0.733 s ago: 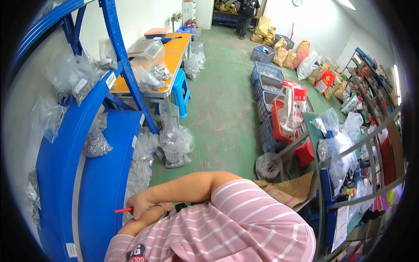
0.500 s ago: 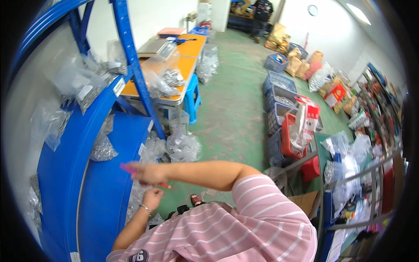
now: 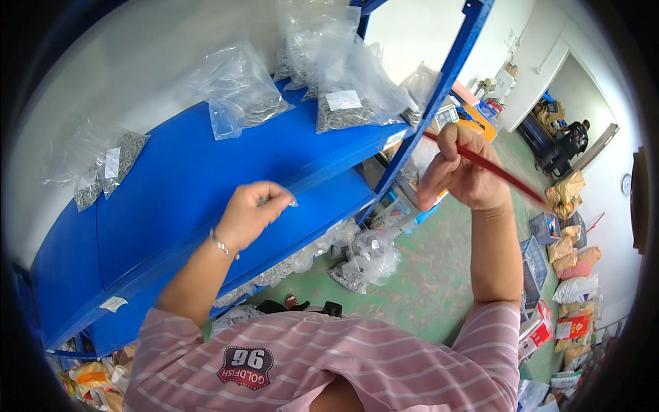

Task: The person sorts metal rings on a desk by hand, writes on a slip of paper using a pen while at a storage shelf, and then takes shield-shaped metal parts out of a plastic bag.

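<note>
My left hand (image 3: 250,214), with a bracelet at the wrist, hovers above the front edge of the blue shelf (image 3: 178,182). Its fingers are pinched around a small silvery piece (image 3: 294,202), too small to name. Raised beside the blue upright at the right is my right hand (image 3: 470,172). A long red pencil (image 3: 498,168) lies slantwise across it, gripped between thumb and fingers, one end pointing down to the right. Clear bags of small metal parts (image 3: 347,110) stand along the shelf's back, some with white labels.
A lower blue shelf (image 3: 316,223) runs beneath, with more filled bags (image 3: 367,261) on the green floor. Past the blue upright (image 3: 446,69) is an orange-topped table (image 3: 480,123). Grey crates (image 3: 532,264) and sacks (image 3: 576,264) line the right. Another person (image 3: 570,144) is near the far doorway.
My view has turned left toward the shelf. My hands, close together before, are now apart, with the right raised and the pencil in plain sight. The pink thing seen earlier no longer shows.
</note>
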`<state>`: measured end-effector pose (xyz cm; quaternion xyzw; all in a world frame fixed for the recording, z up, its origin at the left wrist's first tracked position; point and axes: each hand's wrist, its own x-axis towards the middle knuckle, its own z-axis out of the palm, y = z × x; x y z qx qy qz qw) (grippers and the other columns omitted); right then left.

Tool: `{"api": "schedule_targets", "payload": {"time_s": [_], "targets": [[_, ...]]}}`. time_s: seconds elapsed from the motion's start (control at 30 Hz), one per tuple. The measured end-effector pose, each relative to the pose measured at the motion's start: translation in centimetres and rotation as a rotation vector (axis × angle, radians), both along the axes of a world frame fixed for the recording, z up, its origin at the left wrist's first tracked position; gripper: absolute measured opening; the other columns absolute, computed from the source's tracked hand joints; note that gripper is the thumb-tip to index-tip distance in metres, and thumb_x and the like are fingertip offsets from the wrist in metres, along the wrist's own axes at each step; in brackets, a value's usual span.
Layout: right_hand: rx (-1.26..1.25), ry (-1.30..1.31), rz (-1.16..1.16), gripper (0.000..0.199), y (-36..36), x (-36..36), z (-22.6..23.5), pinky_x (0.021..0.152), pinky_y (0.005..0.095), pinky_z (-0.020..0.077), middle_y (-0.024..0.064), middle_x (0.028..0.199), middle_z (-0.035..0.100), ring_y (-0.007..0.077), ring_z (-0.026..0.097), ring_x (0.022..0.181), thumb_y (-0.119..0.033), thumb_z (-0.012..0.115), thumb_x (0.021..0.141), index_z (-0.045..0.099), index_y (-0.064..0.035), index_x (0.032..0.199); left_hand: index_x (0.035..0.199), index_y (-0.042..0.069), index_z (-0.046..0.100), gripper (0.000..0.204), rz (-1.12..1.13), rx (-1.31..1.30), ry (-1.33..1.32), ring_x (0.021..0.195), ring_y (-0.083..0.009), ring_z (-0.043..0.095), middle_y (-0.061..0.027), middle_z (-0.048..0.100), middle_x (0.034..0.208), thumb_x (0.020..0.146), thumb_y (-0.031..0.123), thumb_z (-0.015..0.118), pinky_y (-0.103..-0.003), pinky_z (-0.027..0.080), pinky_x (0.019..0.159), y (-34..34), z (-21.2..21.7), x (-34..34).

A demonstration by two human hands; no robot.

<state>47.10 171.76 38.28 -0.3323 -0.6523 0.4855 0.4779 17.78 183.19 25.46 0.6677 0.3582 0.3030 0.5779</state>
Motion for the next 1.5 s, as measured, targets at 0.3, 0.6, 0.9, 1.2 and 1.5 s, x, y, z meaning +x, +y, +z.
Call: {"api": "schedule_targets", "payload": {"time_s": [0.3,0.6,0.9,1.2,1.5], "targets": [[0.274,-1.215,-0.971,0.027,12.1,-3.1,-0.3,0.058,0.0373,0.0501,0.0192,0.069,0.061,0.0346,0.064,0.067,-0.017,0.07,0.075,0.051,0.001,0.081,0.096,-0.005,0.055,0.05,-0.215,-0.235,-0.147,0.055,-0.005,0.039,0.002,0.044,0.066,0.084,0.043,0.061,-0.015,0.025,0.038,12.5,7.9,9.0],[1.01,-1.157,-0.346,0.024,12.4,0.4,-5.7,0.053,0.0373,0.0452,0.0107,0.066,0.056,0.03,0.057,0.064,-0.001,0.063,0.054,0.054,-0.0061,0.075,0.088,-0.003,0.061,0.047,-0.206,-0.137,0.041,0.053,-0.0058,0.041,0.0006,0.045,0.065,0.078,0.042,0.067,-0.017,0.025,0.037,14.6,8.2,12.8],[1.1,-0.988,-1.134,0.034,12.7,3.4,-3.4,0.056,0.037,0.0468,0.013,0.081,0.062,0.0295,0.059,0.063,-0.003,0.074,0.065,0.047,-0.0038,0.085,0.077,-0.002,0.062,0.025,-0.05,0.207,0.099,0.053,-0.0061,0.045,-0.0014,0.053,0.061,0.082,0.022,0.064,-0.017,0.03,0.041,11.2,10.1,9.1],[0.718,-0.377,-1.017,0.021,14.7,5.4,-5.4,0.058,0.0276,0.0461,0.0105,0.068,0.06,0.0207,0.059,0.062,0.002,0.068,0.072,0.047,-0.0013,0.073,0.08,-0.005,0.065,0.015,-0.245,1.068,0.758,0.076,-0.0354,0.062,-0.0241,0.063,0.08,0.078,0.005,0.054,-0.04,0.049,0.071,12.2,12.3,22.6],[0.675,-0.257,-0.955,0.028,6.6,7.3,-9.9,0.059,0.026,0.0449,0.0109,0.077,0.063,0.0178,0.059,0.068,0.011,0.063,0.072,0.04,-0.0055,0.069,0.1,-0.002,0.063,0.032,-0.233,0.862,1.264,0.098,-0.0338,0.059,-0.0214,0.06,0.106,0.079,0.023,0.059,-0.04,0.045,0.085,18.4,6.9,25.3]]}}
